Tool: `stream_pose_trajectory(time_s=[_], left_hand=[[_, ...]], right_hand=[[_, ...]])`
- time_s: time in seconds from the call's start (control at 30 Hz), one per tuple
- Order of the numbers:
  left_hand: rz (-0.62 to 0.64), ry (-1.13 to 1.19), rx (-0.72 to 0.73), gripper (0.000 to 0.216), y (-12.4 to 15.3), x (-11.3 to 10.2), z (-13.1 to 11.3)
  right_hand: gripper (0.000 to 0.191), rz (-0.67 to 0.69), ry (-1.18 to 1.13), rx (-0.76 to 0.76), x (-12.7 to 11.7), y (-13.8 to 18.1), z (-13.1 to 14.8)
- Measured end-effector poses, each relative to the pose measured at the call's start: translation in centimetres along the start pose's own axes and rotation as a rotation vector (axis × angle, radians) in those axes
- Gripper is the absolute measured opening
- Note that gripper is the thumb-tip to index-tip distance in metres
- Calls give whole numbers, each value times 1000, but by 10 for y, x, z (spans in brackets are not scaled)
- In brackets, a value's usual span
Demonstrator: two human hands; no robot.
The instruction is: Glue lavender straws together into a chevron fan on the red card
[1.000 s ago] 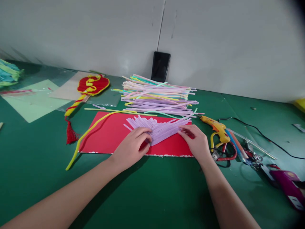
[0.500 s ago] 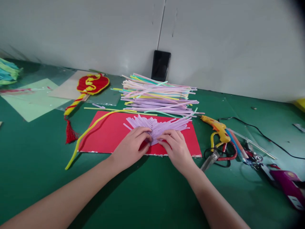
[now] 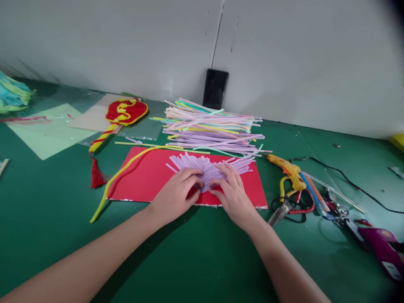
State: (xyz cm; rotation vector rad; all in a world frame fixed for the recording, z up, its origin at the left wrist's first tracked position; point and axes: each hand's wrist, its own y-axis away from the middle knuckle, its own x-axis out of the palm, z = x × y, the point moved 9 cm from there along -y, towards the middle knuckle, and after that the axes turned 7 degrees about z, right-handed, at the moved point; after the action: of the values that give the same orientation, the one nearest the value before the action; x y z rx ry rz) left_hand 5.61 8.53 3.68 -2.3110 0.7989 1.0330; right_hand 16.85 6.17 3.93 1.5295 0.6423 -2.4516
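A fan of light purple pipe cleaners [image 3: 206, 172], woven in a V pattern, lies on a red board [image 3: 142, 179]. My left hand [image 3: 178, 189] curls its fingers and thumb around the lower left side of this fan. On the opposite side my right hand [image 3: 233, 193] grips the purple strips, its index finger lying higher across them and its thumb near the lower point. The fingertips partly cover the fan's bottom. Along the board's left side bends a yellow pipe cleaner [image 3: 118, 172].
Behind the board lies a pile of pastel pipe cleaners [image 3: 211, 126], with a phone [image 3: 216, 88] leaning on the wall. A red and yellow fan with a tassel [image 3: 126, 111] is at left. To the right are a yellow glue gun [image 3: 288, 168], scissors [image 3: 279, 212] and a purple object [image 3: 378, 248].
My right index finger has reached further up over the purple strips. My left hand keeps its place at the fan. The whole view has shifted slightly.
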Motion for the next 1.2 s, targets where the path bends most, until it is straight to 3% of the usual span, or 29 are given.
stream_pose_trajectory(time_s=[0.6, 0.8, 1.2], left_hand=[[2, -4, 1, 15, 0, 0, 0], [9, -4, -4, 15, 0, 1, 0], [26, -11, -8, 14, -1, 3, 2]], right_hand=[[10, 8, -45, -4, 1, 0, -3], [9, -68, -78, 40, -7, 3, -12], [16, -20, -17, 50, -5, 3, -18]])
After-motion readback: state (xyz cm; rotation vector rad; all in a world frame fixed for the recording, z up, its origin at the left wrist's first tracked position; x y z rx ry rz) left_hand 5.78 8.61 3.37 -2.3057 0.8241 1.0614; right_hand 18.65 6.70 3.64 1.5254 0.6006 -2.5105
